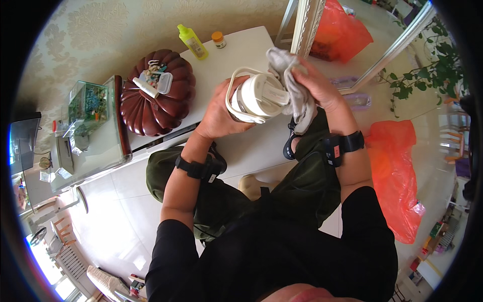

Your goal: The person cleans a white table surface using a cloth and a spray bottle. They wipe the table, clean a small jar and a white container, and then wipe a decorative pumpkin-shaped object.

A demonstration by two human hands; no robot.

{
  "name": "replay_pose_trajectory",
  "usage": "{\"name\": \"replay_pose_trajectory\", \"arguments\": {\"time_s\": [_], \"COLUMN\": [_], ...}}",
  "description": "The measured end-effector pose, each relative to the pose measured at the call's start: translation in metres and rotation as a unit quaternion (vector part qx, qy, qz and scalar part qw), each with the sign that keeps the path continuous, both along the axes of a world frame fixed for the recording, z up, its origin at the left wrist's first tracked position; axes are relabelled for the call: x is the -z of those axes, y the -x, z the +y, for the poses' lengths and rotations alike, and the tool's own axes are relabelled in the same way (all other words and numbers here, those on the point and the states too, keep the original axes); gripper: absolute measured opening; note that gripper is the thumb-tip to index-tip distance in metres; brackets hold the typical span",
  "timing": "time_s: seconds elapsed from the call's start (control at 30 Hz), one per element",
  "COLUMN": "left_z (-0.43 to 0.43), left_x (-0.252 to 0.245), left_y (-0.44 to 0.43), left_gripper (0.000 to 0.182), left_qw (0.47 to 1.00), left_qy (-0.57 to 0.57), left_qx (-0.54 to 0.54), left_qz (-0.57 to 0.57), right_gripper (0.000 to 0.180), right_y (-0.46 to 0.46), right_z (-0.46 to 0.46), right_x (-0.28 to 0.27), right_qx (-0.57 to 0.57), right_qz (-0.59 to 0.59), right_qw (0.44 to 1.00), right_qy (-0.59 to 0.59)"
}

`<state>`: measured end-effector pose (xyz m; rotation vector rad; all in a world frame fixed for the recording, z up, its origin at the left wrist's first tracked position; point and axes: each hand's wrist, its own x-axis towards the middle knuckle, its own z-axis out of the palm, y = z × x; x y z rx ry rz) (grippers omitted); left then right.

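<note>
My left hand (219,113) grips a white lidded bottle (256,96) around its body, with its cream carrying loop swung out on the left side. The flat top of the lid is turned toward the camera and bears small writing. A crumpled grey cloth (298,94) is held in my right hand (315,81); it lies against the lid's right side and hangs down below. The bottle's underside and part of its body are hidden by my left hand and the lid.
Behind my hands, a white cabinet top (245,45) bears a yellow-green bottle (193,42), a small orange-capped jar (219,39) and a ribbed dark-red container (166,113). A glass tank (90,102) is at left. A framed mirror (307,26) rises at right, near a red plastic bag (396,177).
</note>
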<state>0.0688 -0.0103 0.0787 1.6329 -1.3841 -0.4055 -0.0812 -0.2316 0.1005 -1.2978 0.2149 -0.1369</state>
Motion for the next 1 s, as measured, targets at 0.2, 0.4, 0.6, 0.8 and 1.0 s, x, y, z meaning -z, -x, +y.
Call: {"name": "replay_pose_trajectory", "arguments": {"time_s": [0.2,0.4,0.6,0.8,1.0], "left_z": [0.006,0.016,0.019,0.021,0.021], "left_x": [-0.004,-0.001,-0.005,-0.009,-0.006], "left_y": [-0.003,-0.012,-0.012,-0.013,-0.012], "left_gripper": [0.088,0.092,0.100,0.102,0.100], "left_qw": [0.997,0.981,0.967,0.970,0.970], "left_qy": [-0.022,-0.078,-0.067,-0.051,-0.067], "left_qx": [0.059,0.083,0.096,0.116,0.112], "left_qz": [0.037,0.156,0.224,0.210,0.203], "right_gripper": [0.048,0.041,0.056,0.071,0.062], "right_y": [-0.014,-0.013,-0.014,-0.004,-0.012], "right_z": [0.017,0.033,0.032,0.024,0.025], "right_x": [0.001,0.002,0.004,-0.002,0.001], "right_qx": [-0.029,0.090,0.039,-0.006,0.042], "right_qz": [-0.022,-0.102,0.035,0.016,-0.027], "right_qw": [0.990,0.889,0.987,0.996,0.998], "right_qy": [0.139,0.437,-0.154,-0.090,0.029]}}
